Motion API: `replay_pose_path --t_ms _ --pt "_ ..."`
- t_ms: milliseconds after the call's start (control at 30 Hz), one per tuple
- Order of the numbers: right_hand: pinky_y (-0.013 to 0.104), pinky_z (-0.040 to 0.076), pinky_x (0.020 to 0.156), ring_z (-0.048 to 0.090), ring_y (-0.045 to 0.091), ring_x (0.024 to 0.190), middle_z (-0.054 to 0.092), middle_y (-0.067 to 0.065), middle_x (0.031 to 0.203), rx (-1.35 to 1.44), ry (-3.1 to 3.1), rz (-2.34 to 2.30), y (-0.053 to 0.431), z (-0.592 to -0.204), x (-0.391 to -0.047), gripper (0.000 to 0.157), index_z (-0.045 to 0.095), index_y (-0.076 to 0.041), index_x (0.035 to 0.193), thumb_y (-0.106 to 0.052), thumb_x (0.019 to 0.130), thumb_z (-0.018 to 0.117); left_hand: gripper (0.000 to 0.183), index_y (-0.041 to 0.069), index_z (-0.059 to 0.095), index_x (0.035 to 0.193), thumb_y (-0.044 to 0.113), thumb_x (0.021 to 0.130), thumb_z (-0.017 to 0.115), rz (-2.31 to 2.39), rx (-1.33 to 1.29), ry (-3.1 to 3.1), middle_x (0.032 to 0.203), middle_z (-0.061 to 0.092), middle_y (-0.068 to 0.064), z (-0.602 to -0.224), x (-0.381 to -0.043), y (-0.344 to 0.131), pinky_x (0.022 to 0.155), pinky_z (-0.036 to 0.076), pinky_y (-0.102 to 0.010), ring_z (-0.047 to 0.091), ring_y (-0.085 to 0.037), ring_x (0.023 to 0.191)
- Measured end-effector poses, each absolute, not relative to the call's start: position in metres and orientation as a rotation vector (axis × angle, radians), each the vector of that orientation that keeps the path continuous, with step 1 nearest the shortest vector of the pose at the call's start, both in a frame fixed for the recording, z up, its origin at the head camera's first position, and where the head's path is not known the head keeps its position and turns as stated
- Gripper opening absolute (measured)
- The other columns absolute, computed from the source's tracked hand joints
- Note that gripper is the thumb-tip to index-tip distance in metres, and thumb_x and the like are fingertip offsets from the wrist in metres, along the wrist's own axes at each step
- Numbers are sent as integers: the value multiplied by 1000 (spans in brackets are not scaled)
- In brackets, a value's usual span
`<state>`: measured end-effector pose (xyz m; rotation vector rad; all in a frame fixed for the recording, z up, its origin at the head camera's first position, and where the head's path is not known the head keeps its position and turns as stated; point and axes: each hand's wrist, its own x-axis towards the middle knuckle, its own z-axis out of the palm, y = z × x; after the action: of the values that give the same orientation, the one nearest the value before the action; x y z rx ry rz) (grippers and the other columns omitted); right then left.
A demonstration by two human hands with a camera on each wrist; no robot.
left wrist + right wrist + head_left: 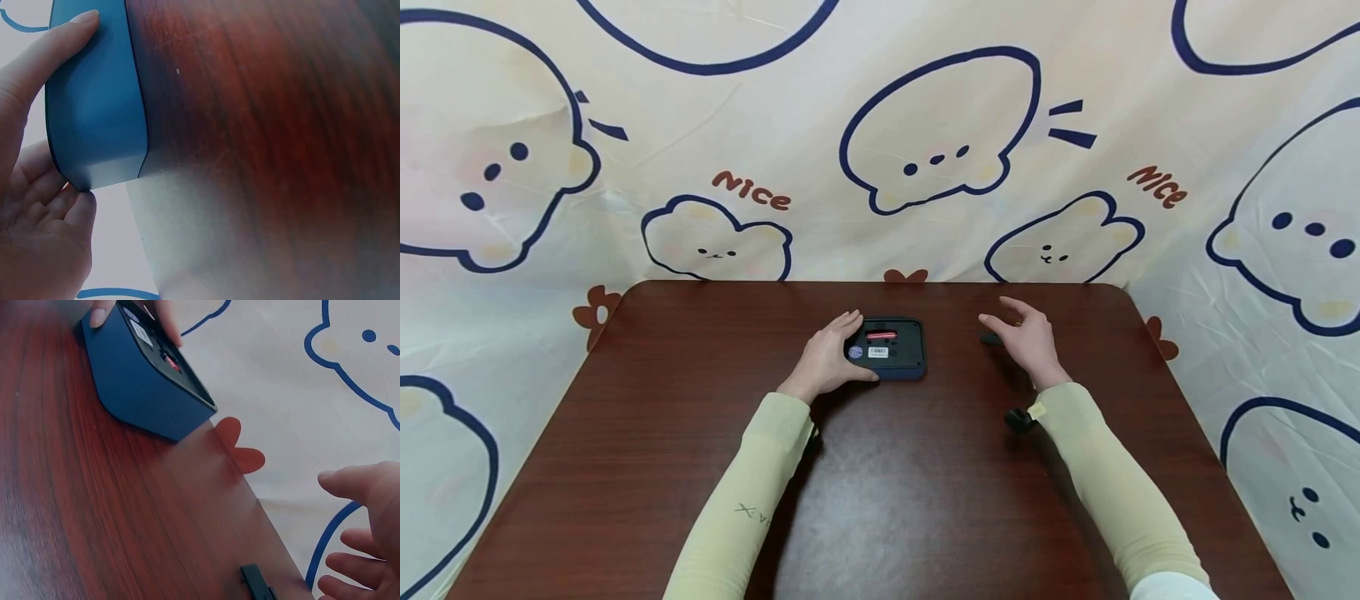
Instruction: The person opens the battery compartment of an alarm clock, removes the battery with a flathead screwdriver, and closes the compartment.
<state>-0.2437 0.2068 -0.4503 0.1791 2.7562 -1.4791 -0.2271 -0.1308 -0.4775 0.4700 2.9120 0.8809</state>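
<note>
A dark blue box-shaped device (912, 354) lies on the table with its black back facing up. The back shows an uncovered battery slot holding a red battery (882, 336), a white barcode label (877, 352) and a round sticker (855, 352). My left hand (827, 358) grips the device's left end between thumb and fingers; the left wrist view shows the thumb on its blue side (100, 94). Apart from the device, my right hand (1028, 340) hovers with loosely spread fingers and nothing visible in them. Near it lies a small black cover (256, 581), partly cut off in the right wrist view.
The brown wooden table (880, 500) ends at a far edge just beyond the device. A cream cloth (820, 150) with blue bear outlines hangs behind and along both sides. A small black wrist camera (1020, 420) sits under the right cuff.
</note>
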Motion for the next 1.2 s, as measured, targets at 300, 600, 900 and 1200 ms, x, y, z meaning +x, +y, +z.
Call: replay_pose_path --t_ms 300,600,900,1200 --pt "43 40 95 41 25 125 44 7 139 126 2727 -1559 190 -449 -244 74 47 -16 139 -52 79 69 107 11 34 146 50 60 85 887 476 2912 151 26 1 -478 -228 -131 105 21 -53 17 -15 138" --pt "45 41 94 41 26 125 43 6 140 86 2716 -1565 178 -446 -243 77 45 -17 140 -56 77 68 107 11 34 146 50 60 84 883 461 2911 151 26 1 -476 -227 -131 105 22 -52 17 -15 138" --pt "44 38 98 40 25 126 44 4 140 73 2678 -1571 164 -446 -242 82 44 -19 141 -60 74 68 107 11 34 146 50 60 84 894 468 2908 152 25 2 -477 -226 -131 105 22 -53 17 -16 138" --pt "44 39 97 44 25 122 47 4 136 31 2684 -1546 152 -444 -240 73 47 -19 138 -54 78 69 107 11 34 146 49 60 84 899 470 2908 152 25 1 -477 -227 -131 105 21 -54 17 -15 138"
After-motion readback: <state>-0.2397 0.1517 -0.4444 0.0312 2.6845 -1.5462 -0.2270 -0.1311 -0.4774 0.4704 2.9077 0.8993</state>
